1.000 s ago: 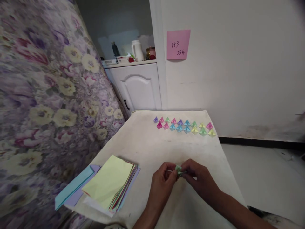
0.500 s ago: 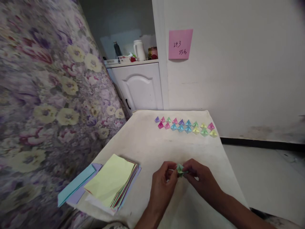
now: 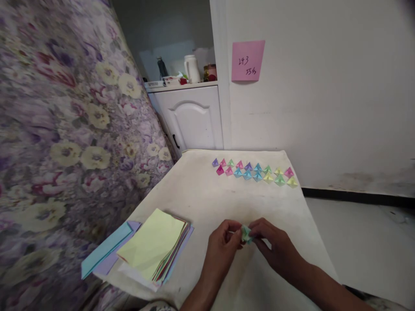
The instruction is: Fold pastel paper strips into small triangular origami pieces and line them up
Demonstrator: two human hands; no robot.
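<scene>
The bench (image 3: 191, 194) fills the lower centre, a paper stack (image 3: 152, 244) at lower left. Below centre, the left hand (image 3: 224, 238) and right hand (image 3: 268, 236) pinch a small green folded paper (image 3: 245, 233), its visible part slanting upper left to lower right; where it points is unclear.

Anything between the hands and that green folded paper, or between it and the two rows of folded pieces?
Nothing visible: the left hand and right hand both hold the green folded paper, and no object shows between it and the rows of folded pieces. The paper stack lies to the left.
</scene>
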